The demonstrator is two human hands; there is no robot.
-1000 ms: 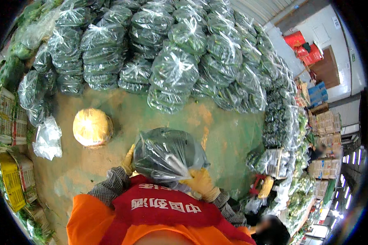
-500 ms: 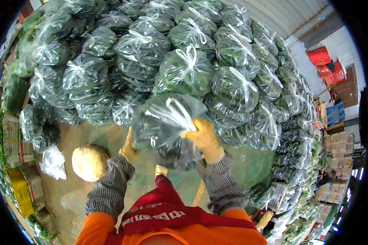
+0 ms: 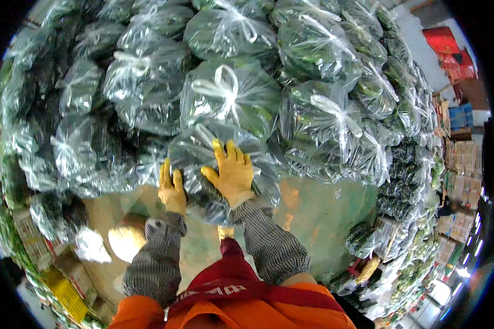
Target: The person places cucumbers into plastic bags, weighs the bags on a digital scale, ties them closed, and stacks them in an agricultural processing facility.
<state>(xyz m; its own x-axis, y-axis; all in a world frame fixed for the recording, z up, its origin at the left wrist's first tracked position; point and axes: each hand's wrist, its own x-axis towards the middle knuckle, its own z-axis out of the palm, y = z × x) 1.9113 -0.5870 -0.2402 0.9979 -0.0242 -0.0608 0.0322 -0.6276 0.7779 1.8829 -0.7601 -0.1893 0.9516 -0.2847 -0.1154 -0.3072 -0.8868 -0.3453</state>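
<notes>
A clear plastic bag [image 3: 264, 175] packed with dark green produce leans against the near face of a tall pile of similar tied bags. My right hand [image 3: 231, 174], in a yellow glove, lies flat on its front with fingers spread. My left hand [image 3: 172, 192], gloved the same way, is by the bag's left side, fingers pointing up and apart; whether it touches the plastic I cannot tell. Just behind stands another tied bag [image 3: 230, 96] with a white looped knot on top. The leaning bag's own knot is mostly covered by my right hand.
On the floor to the left lie a pale yellow round object [image 3: 127, 242] and a crumpled clear plastic bag [image 3: 91, 244]. A yellow crate [image 3: 66, 293] sits at the lower left. Stacked cartons [image 3: 462, 164] and a person [image 3: 449, 206] are at the far right.
My right hand has let go of the bag's gathered top and now presses flat on its front. The bag has moved in against the pile. My view has shifted closer.
</notes>
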